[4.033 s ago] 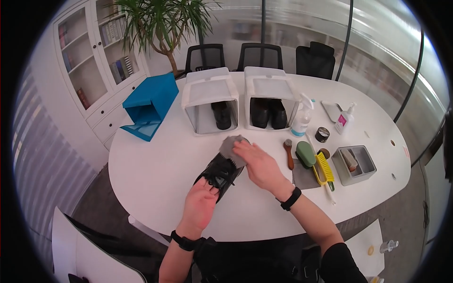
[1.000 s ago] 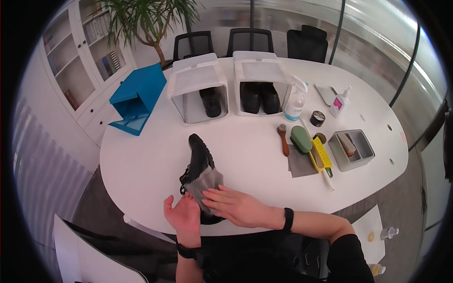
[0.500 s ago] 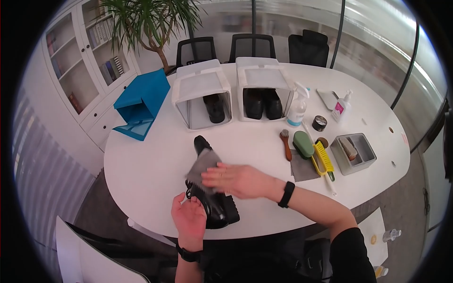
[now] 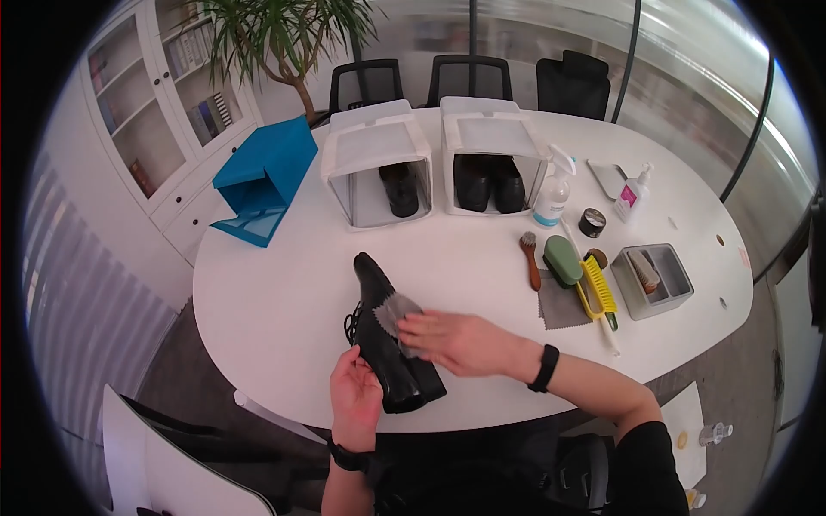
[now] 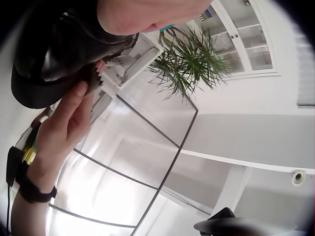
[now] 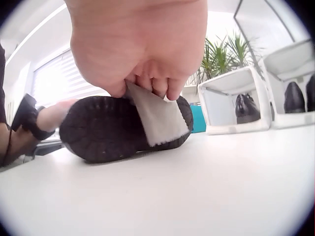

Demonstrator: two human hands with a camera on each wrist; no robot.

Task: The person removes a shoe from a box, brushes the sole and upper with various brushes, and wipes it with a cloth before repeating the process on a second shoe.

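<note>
A black lace-up shoe [image 4: 389, 361] lies tilted on its side on the white table, its laces to the left. In the right wrist view its ridged sole [image 6: 101, 130] faces the camera. My left hand [image 4: 356, 394] holds the shoe from the left near its close end, fingers and thumb at the upper. With my right hand [image 4: 460, 342] I pinch a grey zigzag-edged cloth [image 4: 392, 311] against the shoe's right side. The cloth hangs from the curled fingers in the right wrist view [image 6: 160, 118], over part of the sole.
Behind stand two white shoe boxes [image 4: 379, 153] with black shoes inside and a blue box [image 4: 268, 176]. To the right are a spray bottle [image 4: 553, 193], a pump bottle [image 4: 632, 196], a black tin [image 4: 592, 223], several brushes [image 4: 564, 261], another grey cloth [image 4: 564, 305] and a divided container [image 4: 652, 284].
Since the oldest frame the shoe has been turned and drawn nearer. My right hand has rubbed the cloth along it, lately shifting slightly rightward. My left hand now holds the shoe more closely.
</note>
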